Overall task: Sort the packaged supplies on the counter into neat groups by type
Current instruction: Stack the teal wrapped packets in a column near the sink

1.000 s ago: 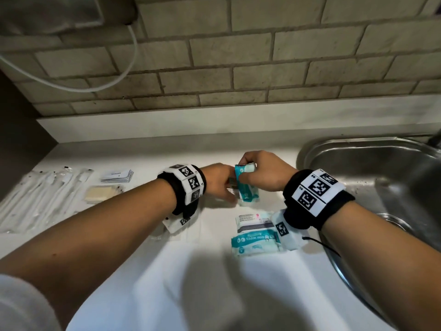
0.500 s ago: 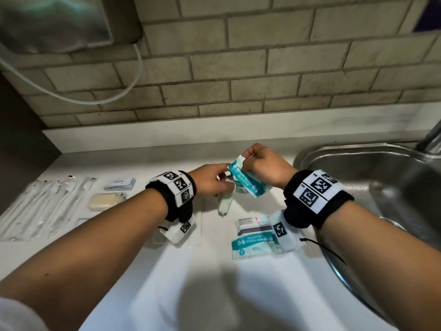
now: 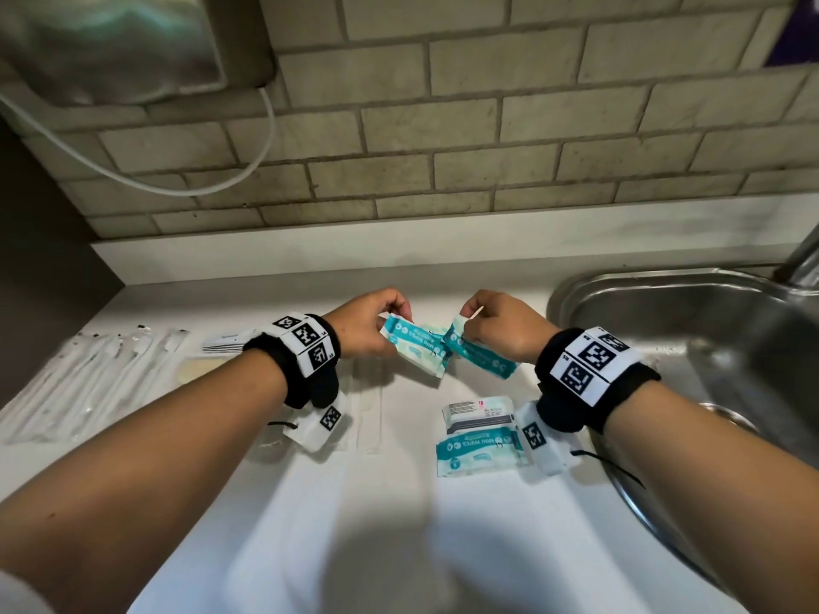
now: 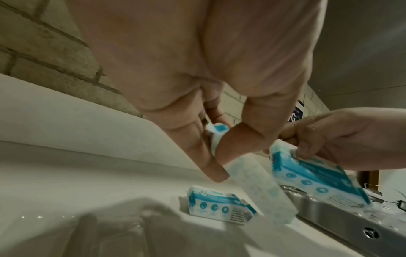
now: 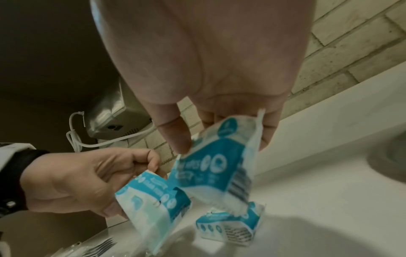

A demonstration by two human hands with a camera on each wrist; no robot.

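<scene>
Both hands are raised above the white counter [image 3: 310, 525], each holding a teal-and-white mini wipes pack. My left hand [image 3: 376, 323] pinches the top edge of one pack [image 3: 414, 347], also seen as a pack [image 4: 259, 184] hanging below the thumb. My right hand [image 3: 492, 330] pinches the corner of the second pack [image 3: 481, 356], which hangs tilted [image 5: 217, 167]. The two packs are side by side and nearly touching. More wipes packs [image 3: 481, 432] lie stacked on the counter below my right wrist.
A steel sink [image 3: 691, 347] lies at the right. Clear-wrapped cutlery packs [image 3: 88, 383], small white sachets [image 3: 226, 343] and a yellowish packet [image 3: 199, 370] are grouped at the left. A hand dryer [image 3: 133, 42] with a white cable hangs on the brick wall.
The pack held together by both hands has come apart into two, one in each hand. Both hands rose slightly and moved apart.
</scene>
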